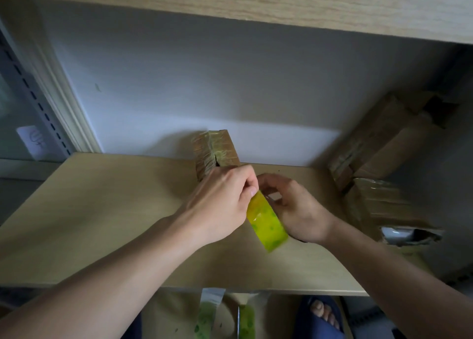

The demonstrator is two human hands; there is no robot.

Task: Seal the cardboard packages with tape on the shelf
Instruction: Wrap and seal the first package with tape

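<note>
On the light wooden shelf (102, 210), left hand (220, 200) pinching the free end of the yellow-green tape roll (266, 223), just before a small tape-wrapped cardboard box (217, 149). Right hand (297, 210) curled round the roll. Farther right, stacked brown cardboard packages (378, 159).

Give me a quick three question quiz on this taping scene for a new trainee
1. True or false: the right hand holds the yellow-green tape roll.
2. What does the left hand pinch? A) a scissor B) the roll's top edge C) a pen
3. Where do the other cardboard packages lie on the shelf?

Key: 1 true. 2 B. 3 at the right end, while one small taped package stands by the back wall.
</note>
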